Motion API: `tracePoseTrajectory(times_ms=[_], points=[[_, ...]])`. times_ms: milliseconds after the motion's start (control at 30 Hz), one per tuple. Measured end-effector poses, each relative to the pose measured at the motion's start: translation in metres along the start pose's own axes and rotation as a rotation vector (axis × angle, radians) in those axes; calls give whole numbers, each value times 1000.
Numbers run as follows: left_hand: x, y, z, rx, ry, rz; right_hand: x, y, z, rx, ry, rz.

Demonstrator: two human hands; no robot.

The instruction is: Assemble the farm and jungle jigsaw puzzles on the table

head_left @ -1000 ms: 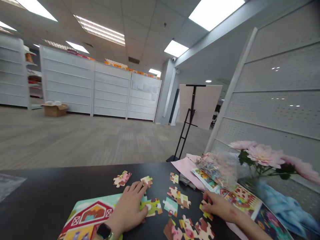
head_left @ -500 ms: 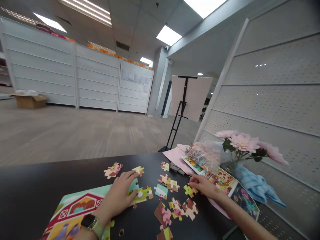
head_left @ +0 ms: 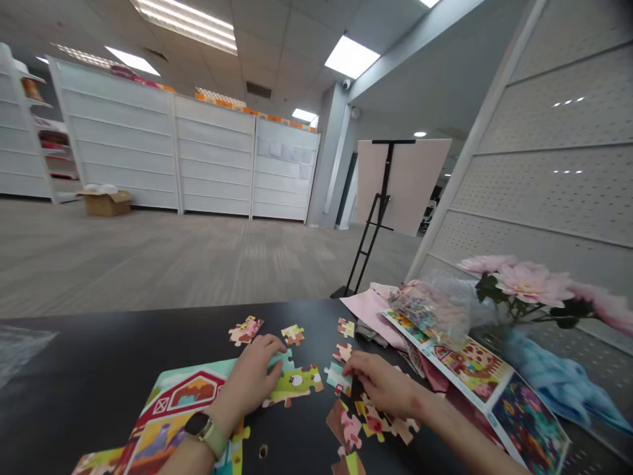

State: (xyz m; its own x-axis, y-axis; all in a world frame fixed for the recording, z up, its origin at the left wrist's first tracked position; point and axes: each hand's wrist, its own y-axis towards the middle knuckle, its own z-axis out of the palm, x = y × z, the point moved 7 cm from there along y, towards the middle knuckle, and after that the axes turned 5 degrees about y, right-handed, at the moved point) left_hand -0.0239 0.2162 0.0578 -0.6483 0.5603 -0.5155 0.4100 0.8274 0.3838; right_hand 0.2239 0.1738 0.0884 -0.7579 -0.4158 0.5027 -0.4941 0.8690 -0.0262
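Note:
My left hand [head_left: 254, 373] lies flat with its fingers stretched over the partly joined jigsaw puzzle [head_left: 190, 392], which shows a red barn. Just past its fingertips, a joined strip of green puzzle pieces [head_left: 297, 382] with sheep sticks out to the right. My right hand [head_left: 380, 382] has its fingers curled down at the right edge of a light-blue puzzle piece [head_left: 337, 379], pinching it there. Beneath and beside this hand lie brown and pink puzzle pieces [head_left: 350, 429], partly covered. Loose pieces with a pink animal [head_left: 246, 330] and a yellow piece [head_left: 293, 334] lie beyond my left hand.
On the right of the black table [head_left: 123, 343] are printed picture sheets [head_left: 469, 376], a clear plastic bag [head_left: 435, 310], pink flowers [head_left: 531, 285] and a blue cloth [head_left: 564, 379]. Clear plastic [head_left: 22, 349] lies at the left. An easel [head_left: 380, 204] stands behind.
My right hand has moved left, from the yellow-green piece to the light-blue piece. The yellow-green piece is now out of sight. My left hand stays on the puzzle; the view has turned left.

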Motion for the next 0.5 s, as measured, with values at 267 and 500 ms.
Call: tracePoseTrajectory(times_ms=[267, 500], points=[[1, 0, 1, 41, -24, -15, 12, 13, 10, 91, -44, 105], [-2, 0, -1, 39, -5, -50, 10, 26, 8, 36, -79, 97]])
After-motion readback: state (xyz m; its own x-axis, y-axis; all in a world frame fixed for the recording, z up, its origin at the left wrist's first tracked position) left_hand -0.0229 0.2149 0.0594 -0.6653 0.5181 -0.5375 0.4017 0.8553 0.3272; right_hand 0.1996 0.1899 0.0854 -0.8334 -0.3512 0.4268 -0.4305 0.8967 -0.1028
